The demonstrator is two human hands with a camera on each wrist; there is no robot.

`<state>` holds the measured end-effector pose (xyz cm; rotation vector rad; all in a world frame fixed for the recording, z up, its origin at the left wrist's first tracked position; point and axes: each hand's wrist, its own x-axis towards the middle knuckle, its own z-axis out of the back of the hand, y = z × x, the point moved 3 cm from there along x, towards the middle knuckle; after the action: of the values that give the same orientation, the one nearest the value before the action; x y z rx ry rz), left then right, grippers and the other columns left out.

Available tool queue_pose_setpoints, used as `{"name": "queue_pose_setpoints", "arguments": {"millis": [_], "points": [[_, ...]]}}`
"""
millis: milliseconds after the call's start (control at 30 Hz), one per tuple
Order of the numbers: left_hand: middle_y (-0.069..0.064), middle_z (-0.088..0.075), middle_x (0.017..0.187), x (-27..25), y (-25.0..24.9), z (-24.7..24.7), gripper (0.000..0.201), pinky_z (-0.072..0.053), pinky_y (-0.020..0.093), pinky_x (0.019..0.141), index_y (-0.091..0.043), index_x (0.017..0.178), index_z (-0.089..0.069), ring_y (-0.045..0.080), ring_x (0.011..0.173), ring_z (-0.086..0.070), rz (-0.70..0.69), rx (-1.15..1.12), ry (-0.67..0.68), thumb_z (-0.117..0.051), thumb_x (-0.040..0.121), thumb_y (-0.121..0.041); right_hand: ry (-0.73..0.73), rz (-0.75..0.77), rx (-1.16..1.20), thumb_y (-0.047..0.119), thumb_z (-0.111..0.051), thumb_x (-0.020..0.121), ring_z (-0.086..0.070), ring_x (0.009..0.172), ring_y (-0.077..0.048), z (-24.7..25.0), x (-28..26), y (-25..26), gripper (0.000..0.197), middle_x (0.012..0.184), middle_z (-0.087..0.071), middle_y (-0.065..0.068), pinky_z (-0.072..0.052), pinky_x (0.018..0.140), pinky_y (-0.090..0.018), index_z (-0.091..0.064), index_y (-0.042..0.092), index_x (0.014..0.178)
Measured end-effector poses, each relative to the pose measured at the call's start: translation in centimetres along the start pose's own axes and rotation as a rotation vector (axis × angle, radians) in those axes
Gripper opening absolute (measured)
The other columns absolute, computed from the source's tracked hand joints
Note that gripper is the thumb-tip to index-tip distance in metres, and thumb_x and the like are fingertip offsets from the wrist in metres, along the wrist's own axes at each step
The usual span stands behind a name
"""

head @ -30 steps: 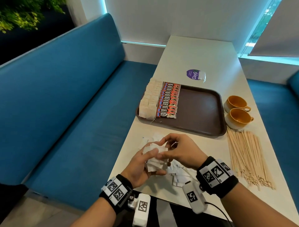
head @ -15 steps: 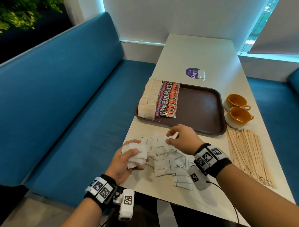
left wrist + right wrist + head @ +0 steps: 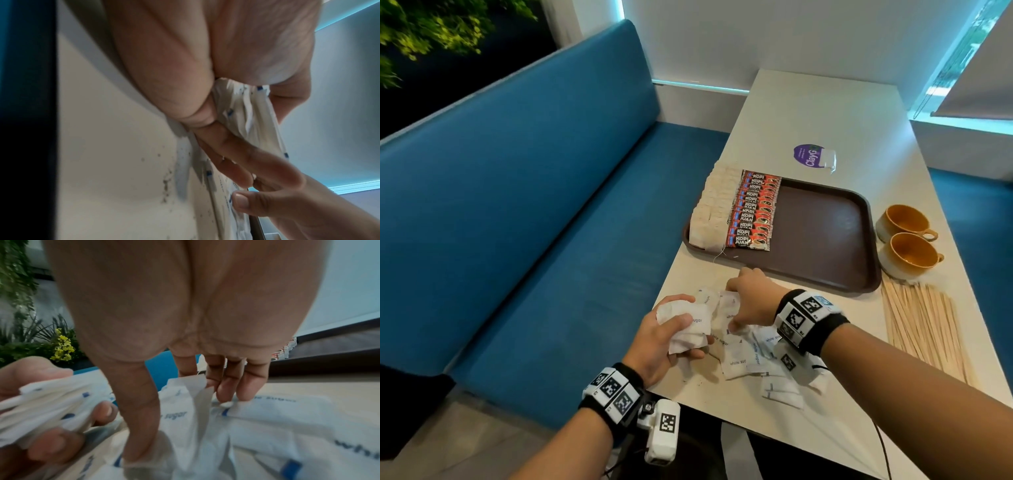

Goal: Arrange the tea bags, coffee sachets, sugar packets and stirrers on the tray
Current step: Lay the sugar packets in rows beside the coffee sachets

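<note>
Left hand (image 3: 664, 337) grips a stack of sugar packets (image 3: 686, 322); right hand (image 3: 751, 301) is down on the loose sugar pile (image 3: 753, 356), thumb and fingers probably pinching one packet, though blur hides the contact. Tray (image 3: 822, 222) lies straight ahead, past the pile, right hand nearer. Its bare right half runs away from the person, beside the coffee sachets (image 3: 755, 210) and tea bags (image 3: 710, 209). Stirrers (image 3: 924, 329) sit on the pale bench (image 3: 825, 113), right of the tray.
</note>
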<state>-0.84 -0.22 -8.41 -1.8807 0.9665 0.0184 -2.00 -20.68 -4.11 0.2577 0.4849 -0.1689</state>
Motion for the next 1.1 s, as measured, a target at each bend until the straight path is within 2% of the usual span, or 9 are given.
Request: {"name": "queue_pose_setpoints", "arguments": {"millis": [67, 267, 400, 500, 633, 767, 933, 1000, 1100], "points": [[0.031, -0.068, 0.104, 0.0, 0.0, -0.1, 0.051, -0.058, 0.037, 0.05, -0.008, 0.131, -0.056, 0.05, 0.083, -0.069, -0.003, 0.002, 0.0, -0.07, 0.083, -0.014, -0.004, 0.029, 0.025, 0.045, -0.089, 0.069, -0.045, 0.118, -0.027, -0.2, -0.1, 0.2, 0.076, 0.125, -0.048, -0.004, -0.048, 0.095, -0.042, -0.058, 0.018, 0.133], [0.033, -0.067, 0.107, -0.1, 0.0, -0.1, 0.05, -0.059, 0.037, 0.051, -0.009, 0.13, -0.056, 0.052, 0.085, -0.069, -0.009, -0.001, -0.017, -0.071, 0.083, -0.015, -0.058, 0.087, 0.152, 0.025, -0.088, 0.072, -0.054, 0.093, -0.018, 0.0, -1.0, 0.5, 0.039, 0.103, -0.062, 0.002, -0.041, 0.074, -0.029, -0.062, 0.021, 0.101], [0.031, -0.069, 0.105, -0.2, 0.0, -0.2, 0.049, -0.058, 0.036, 0.052, -0.009, 0.13, -0.056, 0.053, 0.089, -0.068, -0.007, 0.014, -0.024, -0.071, 0.083, -0.016, -0.137, 0.056, 0.306, 0.024, -0.086, 0.073, -0.06, 0.088, -0.016, 0.1, -1.9, -0.8, 0.032, 0.094, -0.065, 0.009, -0.044, 0.072, -0.028, -0.064, 0.026, 0.096], [0.029, -0.069, 0.108, -0.2, -0.1, -0.3, 0.048, -0.059, 0.037, 0.053, -0.01, 0.129, -0.057, 0.055, 0.092, -0.068, -0.003, 0.015, -0.016, -0.071, 0.083, -0.016, -0.215, -0.006, 0.478, 0.026, -0.089, 0.073, -0.064, 0.088, -0.011, 0.3, -3.1, -2.9, 0.033, 0.095, -0.069, 0.012, -0.05, 0.079, -0.029, -0.066, 0.027, 0.096], [0.028, -0.071, 0.111, -0.3, -0.2, -0.4, 0.05, -0.06, 0.037, 0.055, -0.011, 0.132, -0.056, 0.051, 0.093, -0.07, 0.021, 0.044, -0.013, -0.072, 0.085, -0.017, -0.353, -0.038, 0.717, 0.019, -0.091, 0.074, -0.07, 0.076, -0.01, 0.6, -4.8, -5.8, 0.025, 0.082, -0.075, 0.005, -0.057, 0.076, -0.036, -0.069, 0.02, 0.085], [0.028, -0.07, 0.116, -0.3, -0.5, -0.9, 0.051, -0.06, 0.037, 0.056, -0.011, 0.134, -0.056, 0.05, 0.093, -0.07, 0.06, 0.039, 0.003, -0.072, 0.085, -0.013, -0.482, 0.0, 1.039, 0.011, -0.089, 0.075, -0.076, 0.083, -0.025, 1.8, -6.9, -7.1, 0.024, 0.087, -0.078, -0.005, -0.062, 0.076, -0.04, -0.071, 0.011, 0.091], [0.029, -0.067, 0.124, -0.3, -0.3, -2.9, 0.048, -0.062, 0.044, 0.062, -0.012, 0.131, -0.057, 0.052, 0.099, -0.069, 0.085, 0.022, 0.073, -0.072, 0.086, -0.015, -0.354, 0.153, 1.456, 0.004, -0.085, 0.069, -0.074, 0.092, -0.037, 1.8, -8.6, -4.9, 0.036, 0.099, -0.076, -0.022, -0.061, 0.082, -0.049, -0.068, 0.002, 0.1], [0.025, -0.067, 0.127, -0.2, -0.1, -4.3, 0.045, -0.061, 0.042, 0.061, -0.014, 0.132, -0.059, 0.045, 0.102, -0.07, 0.11, 0.026, 0.105, -0.072, 0.09, -0.022, -0.306, 0.162, 1.5, 0.004, -0.087, 0.069, -0.073, 0.093, -0.039, 0.9, -8.6, -3.5, 0.04, 0.101, -0.075, -0.023, -0.06, 0.085, -0.052, -0.067, 0.003, 0.103], [0.023, -0.066, 0.132, -0.3, 0.4, -6.0, 0.055, -0.063, 0.042, 0.065, -0.013, 0.139, -0.06, 0.038, 0.108, -0.07, 0.207, -0.062, 0.146, -0.046, 0.1, -0.05, -0.362, 0.109, 1.41, 0.003, -0.088, 0.073, -0.074, 0.092, -0.037, -0.6, -8.1, -1.8, 0.039, 0.1, -0.077, -0.017, -0.062, 0.08, -0.048, -0.067, 0.005, 0.106]]}}
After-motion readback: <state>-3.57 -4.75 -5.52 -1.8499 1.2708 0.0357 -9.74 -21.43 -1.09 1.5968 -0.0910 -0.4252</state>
